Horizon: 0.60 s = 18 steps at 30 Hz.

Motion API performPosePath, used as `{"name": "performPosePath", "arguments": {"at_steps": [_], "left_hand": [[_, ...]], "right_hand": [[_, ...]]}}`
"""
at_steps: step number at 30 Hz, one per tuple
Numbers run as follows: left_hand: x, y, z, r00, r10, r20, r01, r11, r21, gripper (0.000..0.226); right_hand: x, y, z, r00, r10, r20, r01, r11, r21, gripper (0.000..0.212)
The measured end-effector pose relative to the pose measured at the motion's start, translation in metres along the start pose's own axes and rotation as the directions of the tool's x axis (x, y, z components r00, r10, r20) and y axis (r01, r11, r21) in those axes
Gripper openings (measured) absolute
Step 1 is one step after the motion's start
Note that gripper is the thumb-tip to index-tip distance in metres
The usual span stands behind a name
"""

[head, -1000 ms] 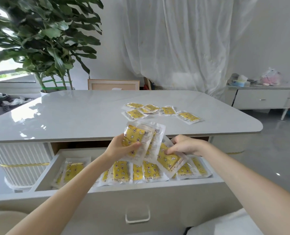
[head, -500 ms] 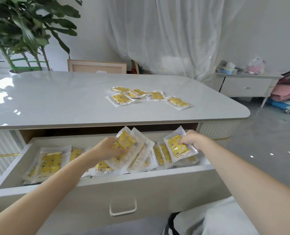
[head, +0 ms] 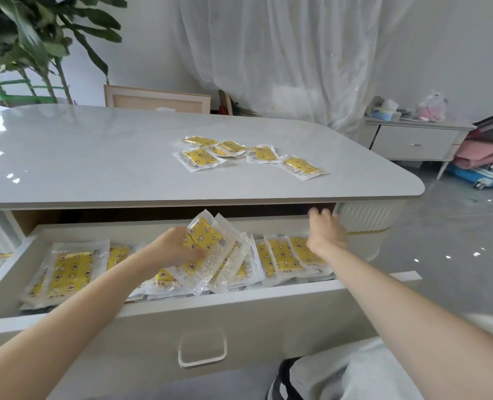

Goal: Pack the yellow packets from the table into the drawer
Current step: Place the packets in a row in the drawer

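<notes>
My left hand grips a small stack of yellow packets in clear wrappers, tilted over the middle of the open drawer. My right hand hovers empty with fingers spread above the drawer's right end, over the packets lying there. More packets lie flat at the drawer's left end. Several yellow packets remain scattered on the table, right of centre.
The drawer front has a clear handle. A large potted plant stands at the table's far left. A wooden frame leans behind the table. A low white cabinet and a pile of bedding sit to the right.
My right hand let go of its packet at the drawer's right end and lifted away, open. My left hand lowered its stack toward the drawer. The camera view shifted closer.
</notes>
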State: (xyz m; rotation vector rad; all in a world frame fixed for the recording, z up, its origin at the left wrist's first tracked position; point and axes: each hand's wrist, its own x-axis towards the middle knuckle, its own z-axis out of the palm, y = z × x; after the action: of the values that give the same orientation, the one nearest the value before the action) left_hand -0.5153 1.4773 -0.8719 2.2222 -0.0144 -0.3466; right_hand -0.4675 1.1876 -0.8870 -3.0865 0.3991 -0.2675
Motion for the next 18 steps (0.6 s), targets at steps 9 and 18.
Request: {"name": "performPosePath", "arguments": {"at_steps": [9, 18], "left_hand": [[-0.005, 0.001, -0.001, 1.0, -0.028, 0.0, 0.028, 0.999, -0.045, 0.021], [-0.012, 0.0, -0.008, 0.989, -0.143, -0.024, 0.134, 0.963, -0.233, 0.027]], "right_hand": [[-0.007, 0.001, 0.011, 0.925, -0.019, 0.379, -0.009, 0.997, 0.073, 0.044], [-0.034, -0.052, -0.033, 0.81, -0.322, 0.491, -0.134, 0.713, 0.688, 0.03]]}}
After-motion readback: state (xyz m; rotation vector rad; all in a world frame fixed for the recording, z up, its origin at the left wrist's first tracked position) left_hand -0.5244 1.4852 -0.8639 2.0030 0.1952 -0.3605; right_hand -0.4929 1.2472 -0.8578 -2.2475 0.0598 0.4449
